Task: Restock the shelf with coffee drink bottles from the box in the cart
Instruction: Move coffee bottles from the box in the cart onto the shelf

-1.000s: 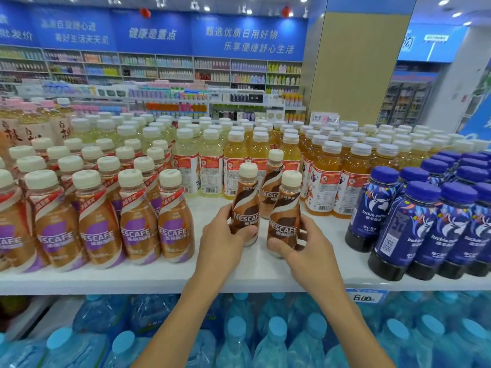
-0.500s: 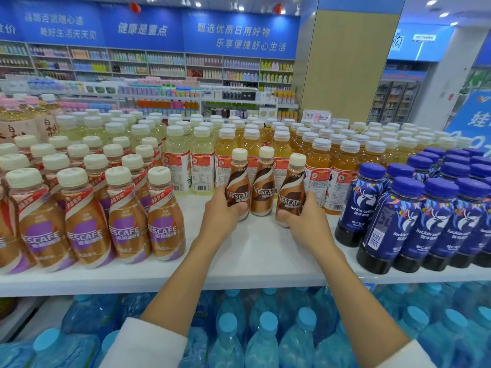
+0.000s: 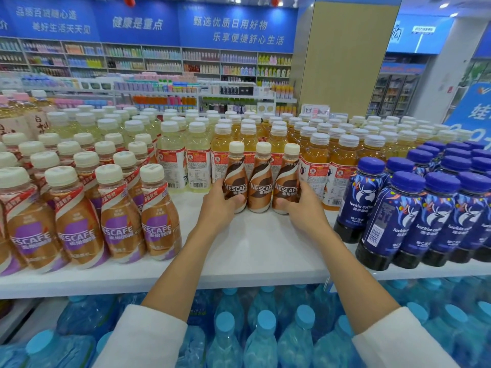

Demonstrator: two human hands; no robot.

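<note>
Three brown Nescafe coffee bottles with cream caps stand upright in a row on the white shelf (image 3: 255, 251), close in front of the tea bottles. My left hand (image 3: 220, 208) grips the left coffee bottle (image 3: 235, 179) low on its body. My right hand (image 3: 300, 208) grips the right coffee bottle (image 3: 288, 179) the same way. The middle coffee bottle (image 3: 261, 181) stands between them, held by neither hand. The box and the cart are out of view.
Purple-labelled Nescafe bottles (image 3: 119, 216) fill the shelf's left side and dark blue Luckin coffee bottles (image 3: 414, 216) its right. Yellow and amber tea bottles (image 3: 318, 144) crowd the back. Blue water bottles (image 3: 260, 335) sit on the level below. Bare shelf lies in front of my hands.
Both hands have pushed their bottles back across the shelf until they line up beside the third bottle, against the tea bottles. The two outer bottles now stand straighter.
</note>
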